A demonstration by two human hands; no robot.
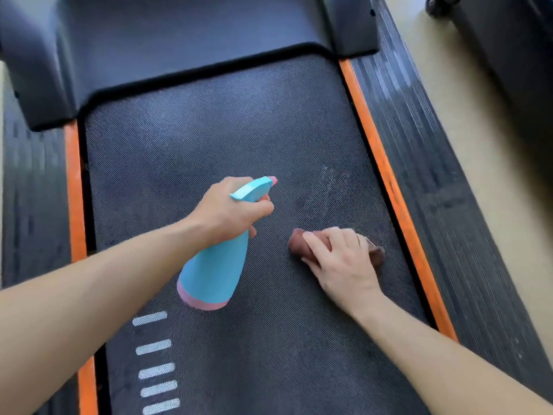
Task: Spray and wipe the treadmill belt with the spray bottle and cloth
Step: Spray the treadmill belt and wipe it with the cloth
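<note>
Two bare forearms showed, the left forearm [98, 283] coming in from eight o'clock and the right forearm [443, 351] from five o'clock, each unsleeved down to a bare left hand [227, 209] and right hand [338, 259].

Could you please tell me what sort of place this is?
Probably a gym or home workout room, though little of it shows. A treadmill belt with orange strips and a motor cover fills the view. It stands on a plain beige floor, with other dark wheeled equipment beside it.
</note>
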